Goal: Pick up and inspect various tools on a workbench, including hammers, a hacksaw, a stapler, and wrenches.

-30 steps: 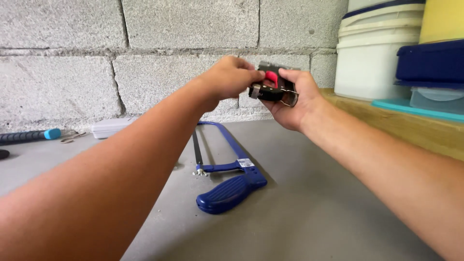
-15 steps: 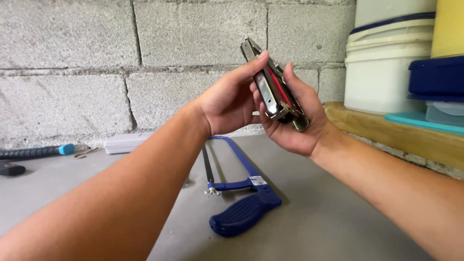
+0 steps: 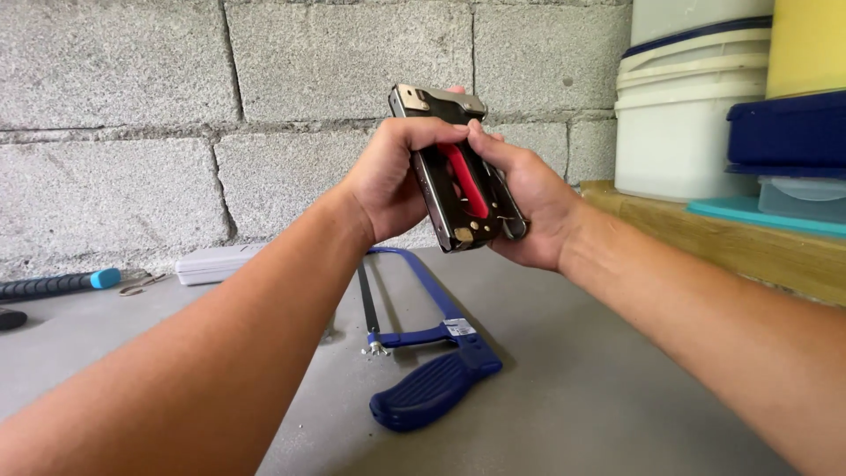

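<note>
Over at the right edge of the frame there's a white bucket [image 3: 674, 123] with its lid on and some stacked blue and clear plastic boxes [image 3: 787, 132] on a wooden shelf [image 3: 740, 242], contents not visible. Dead centre, both hands are wrapped around a black staple gun with a red lever [image 3: 458, 167], held up off the grey table [image 3: 573, 388]: left hand [image 3: 392, 176] curled tight around its left side, right hand [image 3: 524, 198] cupping it from the right. The gun's lower end is buried in the palms, and a blue hacksaw [image 3: 423, 353] lies under the hands, with a blue-tipped tool [image 3: 57, 284] cut off at the left edge.

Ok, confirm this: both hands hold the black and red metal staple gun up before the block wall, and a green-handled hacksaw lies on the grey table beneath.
One detail is wrong. The head view shows the left hand and right hand holding the black and red metal staple gun, but the hacksaw on the grey table has a blue handle, not green.
</note>
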